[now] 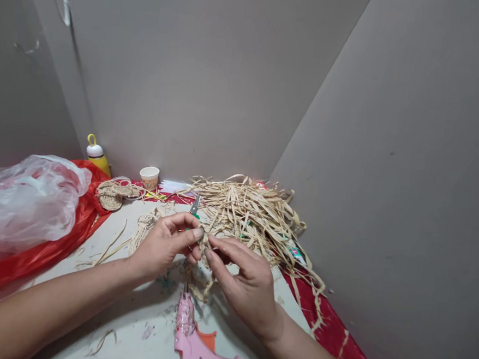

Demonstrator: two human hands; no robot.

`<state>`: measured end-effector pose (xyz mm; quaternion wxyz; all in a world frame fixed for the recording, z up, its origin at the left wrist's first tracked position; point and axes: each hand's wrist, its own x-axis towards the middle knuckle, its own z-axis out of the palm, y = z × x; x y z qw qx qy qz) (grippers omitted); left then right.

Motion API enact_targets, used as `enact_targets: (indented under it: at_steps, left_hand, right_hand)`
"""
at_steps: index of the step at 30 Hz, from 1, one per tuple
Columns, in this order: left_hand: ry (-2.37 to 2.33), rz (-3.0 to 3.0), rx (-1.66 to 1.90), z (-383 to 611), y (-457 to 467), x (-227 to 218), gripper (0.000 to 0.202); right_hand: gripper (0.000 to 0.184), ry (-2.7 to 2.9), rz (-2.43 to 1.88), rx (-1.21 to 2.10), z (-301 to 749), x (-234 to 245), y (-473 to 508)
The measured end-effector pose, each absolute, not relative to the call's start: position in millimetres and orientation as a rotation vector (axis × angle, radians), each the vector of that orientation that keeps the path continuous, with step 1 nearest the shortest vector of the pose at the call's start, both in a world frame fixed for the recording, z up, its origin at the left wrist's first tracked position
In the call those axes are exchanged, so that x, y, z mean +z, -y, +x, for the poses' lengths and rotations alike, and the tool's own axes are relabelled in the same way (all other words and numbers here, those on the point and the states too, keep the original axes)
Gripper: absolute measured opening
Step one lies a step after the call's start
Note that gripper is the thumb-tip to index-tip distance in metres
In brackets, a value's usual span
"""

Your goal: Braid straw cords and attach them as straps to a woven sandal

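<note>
One braid (199, 286) of pale, flat, fibrous straw, long axis running near to far above mid-bench (140, 315). The fingers of the left hand (165, 245) and right hand (248, 287) are closed, pinching its top. Pink glue gun (195, 340) just nearer, nozzle pointing away. Loose straw pile (249, 213) behind, against the right wall. Plastic bag (24, 203) crowds the left edge. Bare bench front-left.

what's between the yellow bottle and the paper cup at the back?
Head view: a woven straw coil lies between the yellow bottle and the paper cup, slightly nearer the camera.
</note>
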<state>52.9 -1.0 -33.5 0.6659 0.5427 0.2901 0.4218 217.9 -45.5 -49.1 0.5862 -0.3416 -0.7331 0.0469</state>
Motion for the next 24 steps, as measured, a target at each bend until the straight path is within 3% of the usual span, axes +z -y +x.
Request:
enact_targets:
  at_steps: [15, 24]
  left_hand:
    - [-0.594, 1.136, 0.998, 47.2, 0.6, -18.9, 0.021]
    - [-0.604, 1.091, 1.119, 48.0, 3.1, -15.1, 0.023]
  right_hand:
    - [0.031, 1.666, -0.891, 0.349, 214.3, -43.2, 52.5]
    - [0.026, 1.436, -0.977, 0.7, 214.2, -49.2, 50.6]
